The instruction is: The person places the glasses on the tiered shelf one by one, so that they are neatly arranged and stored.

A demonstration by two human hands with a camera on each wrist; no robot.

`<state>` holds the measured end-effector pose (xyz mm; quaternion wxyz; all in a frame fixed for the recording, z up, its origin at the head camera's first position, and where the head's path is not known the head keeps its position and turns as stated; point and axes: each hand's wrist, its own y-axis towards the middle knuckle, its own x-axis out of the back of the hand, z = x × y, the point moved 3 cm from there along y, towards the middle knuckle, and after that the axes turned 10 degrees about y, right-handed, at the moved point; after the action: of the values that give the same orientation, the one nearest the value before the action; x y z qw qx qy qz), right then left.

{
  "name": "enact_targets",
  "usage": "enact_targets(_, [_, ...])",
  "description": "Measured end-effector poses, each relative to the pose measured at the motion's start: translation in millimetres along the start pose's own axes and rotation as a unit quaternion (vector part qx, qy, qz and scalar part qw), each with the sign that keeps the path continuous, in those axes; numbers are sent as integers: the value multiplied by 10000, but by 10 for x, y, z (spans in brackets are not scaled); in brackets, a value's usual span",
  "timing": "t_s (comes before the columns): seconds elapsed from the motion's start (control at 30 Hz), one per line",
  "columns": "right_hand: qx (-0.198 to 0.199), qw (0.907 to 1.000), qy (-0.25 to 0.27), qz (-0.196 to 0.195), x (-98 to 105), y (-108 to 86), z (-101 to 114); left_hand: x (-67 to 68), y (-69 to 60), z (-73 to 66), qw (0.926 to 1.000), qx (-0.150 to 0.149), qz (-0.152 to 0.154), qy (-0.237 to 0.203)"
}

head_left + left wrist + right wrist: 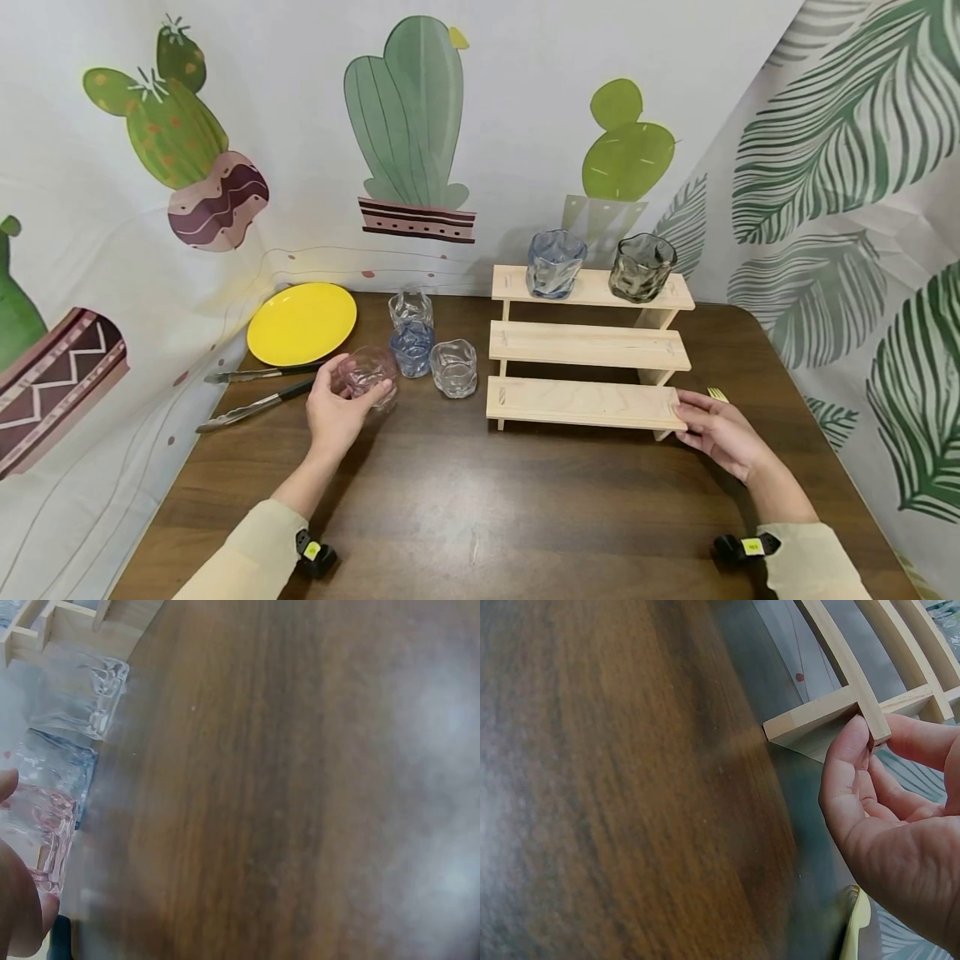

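My left hand (337, 412) holds a pink glass (369, 372) between thumb and fingers, at the left of the table. In the left wrist view the pink glass (46, 832) stands beside a blue glass (56, 769). With thumb and fingers my right hand (723, 433) pinches the right end of the lowest board of a three-step wooden rack (585, 402). The right wrist view shows the thumb and fingertips gripping that board end (870, 724). On the rack's top step sit a blue glass (555, 265) and a grey glass (642, 268).
Right of the pink glass stand a small blue glass (412, 348), a clear glass (453, 368) and another clear glass (411, 308) behind. A yellow plate (302, 323) and tongs (255, 408) lie at the left. A yellow fork (717, 394) shows behind my right hand.
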<state>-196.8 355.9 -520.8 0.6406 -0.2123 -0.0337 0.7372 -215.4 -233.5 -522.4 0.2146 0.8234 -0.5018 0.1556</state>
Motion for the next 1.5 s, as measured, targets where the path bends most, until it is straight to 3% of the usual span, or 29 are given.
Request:
enact_targets(0.23, [-4,10000,5,-12,0,9,-3,120,-69,-120,9997,-188,33,-153])
enact_targets(0.4, [29,10000,41,-35,12,2,-6,183,-151,-307,9990,-309,121,-303])
enact_targets(0.5, [33,10000,58,-21,15,-1,-4,224,-233,-547,9983,-409,185,-379])
enact_targets(0.67, [69,10000,65,-31,18,-2,-6,287,-390,-1065,9947,-756,346,-610])
enact_targets(0.77, [86,9999,59,-18,18,-1,-8,264,-438,-1259,9914,-962,443,-762])
enact_targets(0.87, [93,9999,99,-8,23,2,-17,161,-422,-1285,9882,-1147,548,-850])
enact_targets(1.03, [105,9999,102,10,23,-2,-18,-84,-370,-1265,9858,-1422,669,-598])
enact_targets(1.27, [68,10000,1,-23,20,-4,-9,-441,-420,-1536,9781,-1703,1035,-600])
enact_targets(1.5, [56,9999,100,-31,20,-11,-11,-865,-502,-1838,9640,-2012,1505,-872])
